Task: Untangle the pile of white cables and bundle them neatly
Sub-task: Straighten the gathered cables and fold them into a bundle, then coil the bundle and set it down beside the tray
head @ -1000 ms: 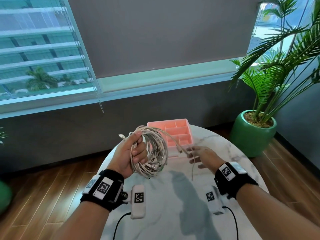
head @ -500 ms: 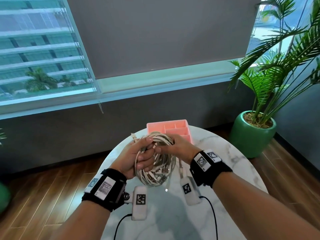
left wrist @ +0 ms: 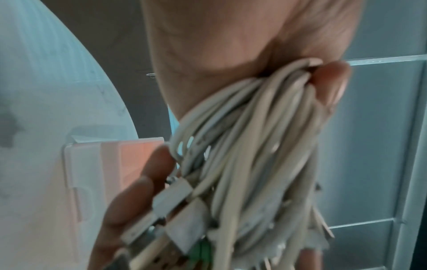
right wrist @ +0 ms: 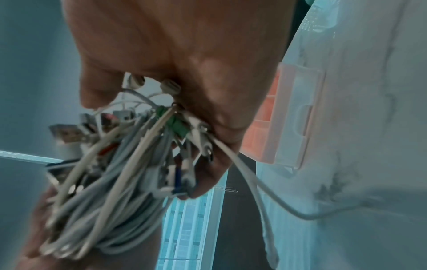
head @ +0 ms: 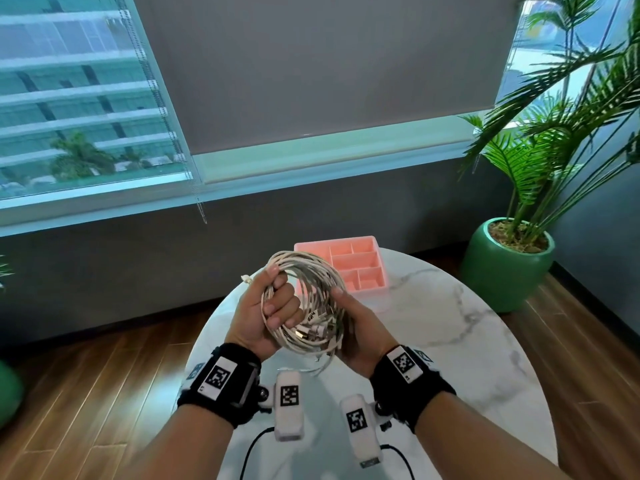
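Observation:
A coil of white cables (head: 308, 282) is held up above the near part of the round marble table (head: 450, 327). My left hand (head: 277, 301) grips the coil's left side, fingers curled through the loop. My right hand (head: 346, 317) holds the lower right side, its thumb lying on the strands. In the left wrist view the cables (left wrist: 254, 146) fan out from my closed fingers, USB plugs at the bottom. The right wrist view shows my fingers curled round several plugs and strands (right wrist: 129, 164), and one loose cable end (right wrist: 261, 193) trails down to the table.
A pink compartment tray (head: 372, 289) stands on the table just behind the coil. A green pot with a palm (head: 509, 268) sits on the floor at the right. A window and a grey wall lie beyond the table's far edge.
My right hand came in from the right with a cable end, met the coil and now holds its lower right side. The left hand has kept its grip.

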